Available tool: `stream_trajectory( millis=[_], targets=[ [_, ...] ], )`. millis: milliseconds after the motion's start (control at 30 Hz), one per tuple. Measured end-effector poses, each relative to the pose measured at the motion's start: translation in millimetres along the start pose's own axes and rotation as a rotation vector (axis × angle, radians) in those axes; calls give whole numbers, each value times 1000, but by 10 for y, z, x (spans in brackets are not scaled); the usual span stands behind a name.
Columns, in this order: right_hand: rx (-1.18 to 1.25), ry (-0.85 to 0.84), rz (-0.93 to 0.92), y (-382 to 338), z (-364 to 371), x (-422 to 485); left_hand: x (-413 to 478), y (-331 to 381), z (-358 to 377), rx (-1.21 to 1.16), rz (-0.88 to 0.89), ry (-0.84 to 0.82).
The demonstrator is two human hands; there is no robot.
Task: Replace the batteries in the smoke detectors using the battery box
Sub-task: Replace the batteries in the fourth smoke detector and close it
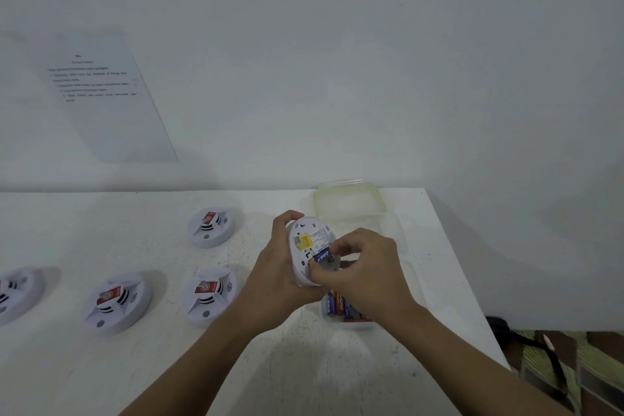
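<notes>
Detector (309,236) held over the table (169,365), white back and yellow label showing.
The left hand (273,277) grips its rim; the right hand (361,267) pinches a blue battery (320,255) in it. The clear box (358,325) below holds batteries (337,302).

No word can be read with certainty. The sheet of paper (111,94) on the wall carries a heading and several printed lines, all too blurred. The red labels (206,288) on the lying smoke detectors (216,236) show a white round sign, not legible. On the held smoke detector (309,230), a yellow sticker (304,241), a grey code square (297,240) and small print are unreadable. The blue battery (320,255) in it and the batteries (337,304) in the box (358,325) bear white letters too small to tell.
</notes>
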State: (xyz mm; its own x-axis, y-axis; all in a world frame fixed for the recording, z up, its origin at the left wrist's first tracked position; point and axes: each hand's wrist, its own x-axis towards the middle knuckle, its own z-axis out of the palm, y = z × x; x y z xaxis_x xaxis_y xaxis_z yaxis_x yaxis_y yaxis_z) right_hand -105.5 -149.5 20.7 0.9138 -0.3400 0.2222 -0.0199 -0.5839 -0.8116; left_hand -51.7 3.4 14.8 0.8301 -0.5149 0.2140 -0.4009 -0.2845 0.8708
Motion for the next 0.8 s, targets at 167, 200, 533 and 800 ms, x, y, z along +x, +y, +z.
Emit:
stream_trajectory(
  millis=[167,200,533,800],
  targets=[
    [-33,-20,-68,17,-13,25,49,26,26,33,-1,-15],
    [-19,-27,-79,28,-24,24,60,19,24,33,2,-22],
    [82,-64,-45,105,-168,63,109,53,30,53,54,-74],
    [6,-154,-6,-4,-170,122,107,18,12,162,83,-105]
  ],
)
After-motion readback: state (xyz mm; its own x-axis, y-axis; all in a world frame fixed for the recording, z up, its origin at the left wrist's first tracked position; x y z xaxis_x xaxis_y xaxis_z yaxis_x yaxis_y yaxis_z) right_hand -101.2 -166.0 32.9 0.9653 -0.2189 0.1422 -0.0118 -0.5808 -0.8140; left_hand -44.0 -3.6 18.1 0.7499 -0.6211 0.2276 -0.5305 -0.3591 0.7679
